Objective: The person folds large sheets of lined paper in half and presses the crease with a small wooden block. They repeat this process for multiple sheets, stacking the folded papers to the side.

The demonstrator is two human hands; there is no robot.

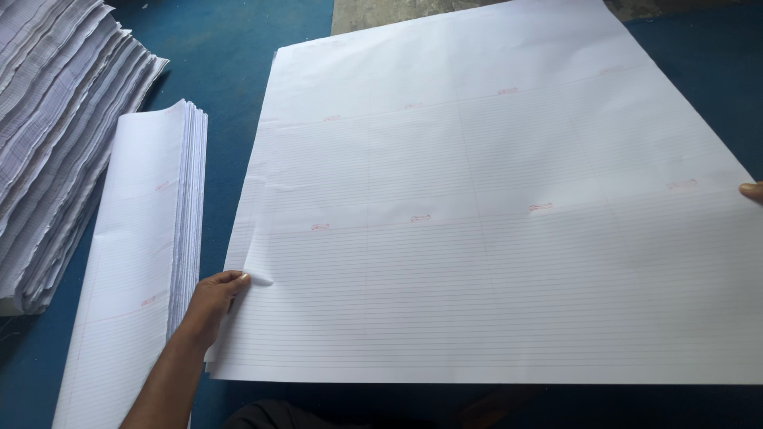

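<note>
A large white sheet of ruled paper (493, 230) with small red marks lies spread on top of a pile of like sheets on a blue surface. My left hand (213, 300) pinches the sheet's left edge near the lower corner, where the paper curls up a little. Only a fingertip of my right hand (751, 191) shows at the frame's right edge, touching the sheet's right edge.
A stack of folded ruled sheets (147, 254) lies just left of my left hand. Further left stands a taller, ragged pile of ruled paper (56, 119). The blue surface (238, 56) shows between the piles and at the far right.
</note>
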